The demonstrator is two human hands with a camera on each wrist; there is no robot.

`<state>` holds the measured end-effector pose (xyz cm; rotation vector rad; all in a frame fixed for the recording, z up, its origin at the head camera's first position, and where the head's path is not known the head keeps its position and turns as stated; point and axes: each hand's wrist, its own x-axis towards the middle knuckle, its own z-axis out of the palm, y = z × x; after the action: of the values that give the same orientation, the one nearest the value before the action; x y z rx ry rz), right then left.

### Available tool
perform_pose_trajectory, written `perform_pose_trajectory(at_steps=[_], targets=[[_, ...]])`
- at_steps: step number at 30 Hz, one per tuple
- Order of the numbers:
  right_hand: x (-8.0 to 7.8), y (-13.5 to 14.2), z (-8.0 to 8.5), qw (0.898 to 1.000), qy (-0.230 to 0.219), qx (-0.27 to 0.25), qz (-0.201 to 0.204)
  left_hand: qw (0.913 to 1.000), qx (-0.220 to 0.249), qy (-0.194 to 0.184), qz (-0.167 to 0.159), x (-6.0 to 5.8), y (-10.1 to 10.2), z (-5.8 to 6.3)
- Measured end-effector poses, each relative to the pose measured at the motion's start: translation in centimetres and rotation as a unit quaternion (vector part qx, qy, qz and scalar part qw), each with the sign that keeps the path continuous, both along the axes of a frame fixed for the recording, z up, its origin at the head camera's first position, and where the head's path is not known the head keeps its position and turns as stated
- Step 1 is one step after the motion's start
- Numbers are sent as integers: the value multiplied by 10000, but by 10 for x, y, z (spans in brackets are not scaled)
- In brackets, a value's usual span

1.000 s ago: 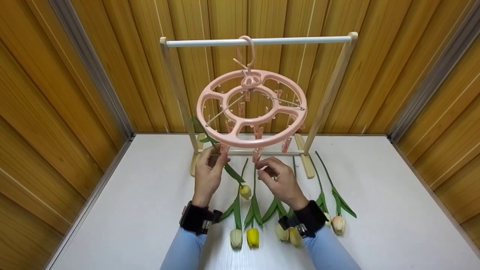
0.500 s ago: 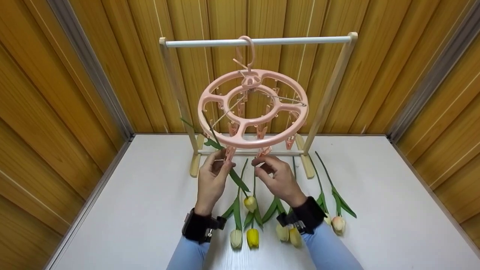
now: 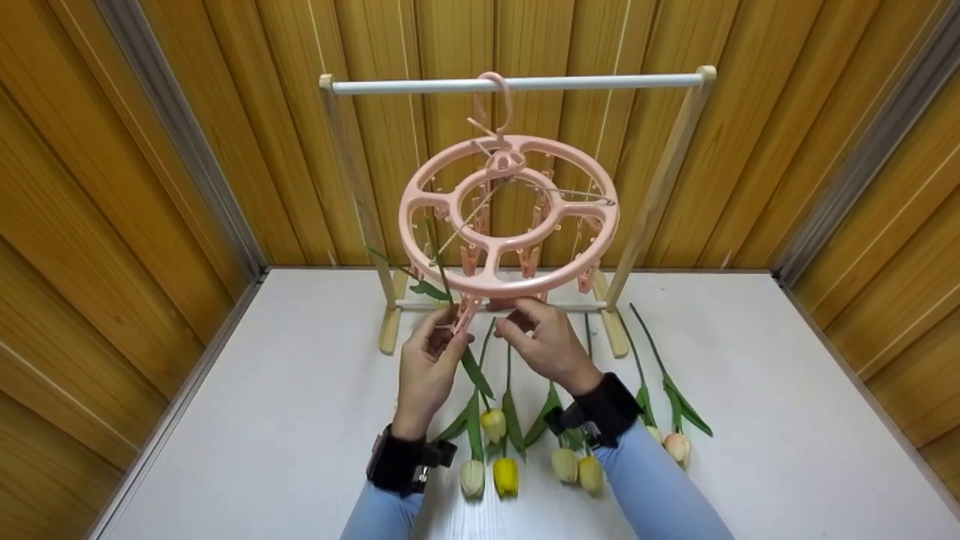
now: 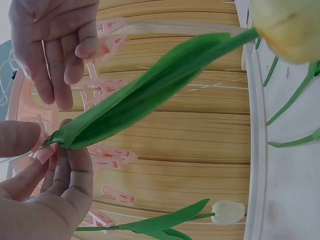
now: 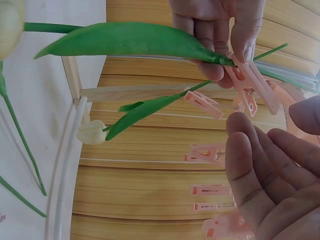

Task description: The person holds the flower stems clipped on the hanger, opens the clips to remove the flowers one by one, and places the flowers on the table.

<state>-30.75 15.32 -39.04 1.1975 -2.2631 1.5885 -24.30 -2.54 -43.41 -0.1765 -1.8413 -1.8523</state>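
Note:
My left hand (image 3: 431,364) pinches a pink clothespin (image 5: 250,82) with the stem of a pale yellow tulip (image 3: 493,424) at its jaws. The tulip hangs bloom down, its long green leaf (image 4: 145,95) slanting below the fingers. That clothespin hangs from the front of a pink round clip hanger (image 3: 510,287). My right hand (image 3: 547,341) is just right of it under the ring, fingers loosely bent with nothing in them. Another tulip, with a white bloom (image 5: 91,132), hangs from a clothespin (image 5: 204,103) farther round, partly hidden by the ring in the head view.
The hanger hooks over the white bar (image 3: 420,85) of a wooden stand (image 3: 679,172). More pink clothespins (image 4: 114,156) dangle from it. Several tulips lie on the white table (image 3: 300,420), among them a bright yellow one (image 3: 505,477) and a pinkish one (image 3: 676,448). Wood-patterned walls enclose the table.
My left hand has drawn the clothespin and tulip slightly down and right, and the ring has turned and tilted a little. My right hand has shifted left, away from another front clothespin.

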Motion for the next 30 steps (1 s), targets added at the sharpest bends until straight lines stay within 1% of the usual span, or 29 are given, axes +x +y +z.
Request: perform_pose_trajectory(at_steps=[3, 9, 13, 18, 22, 30], targets=[[-2, -3, 2, 9999, -48, 57, 74, 10000, 5, 32, -18, 1, 1, 1], [-5, -8, 4, 9990, -356, 189, 184, 9998, -65, 170, 9, 1, 2, 1], [-7, -12, 5, 9986, -400, 238, 262, 9995, -151, 263, 14, 0, 2, 0], [-9, -16, 5, 9971, -482, 204, 559, 9990, -257, 347, -81, -1, 2, 0], [-11, -17, 4, 9957, -563, 215, 701, 9989, -311, 316, -151, 0, 3, -1], [-10, -16, 4, 9959, -598, 155, 662, 9989, -360, 161, -244, 1, 2, 1]])
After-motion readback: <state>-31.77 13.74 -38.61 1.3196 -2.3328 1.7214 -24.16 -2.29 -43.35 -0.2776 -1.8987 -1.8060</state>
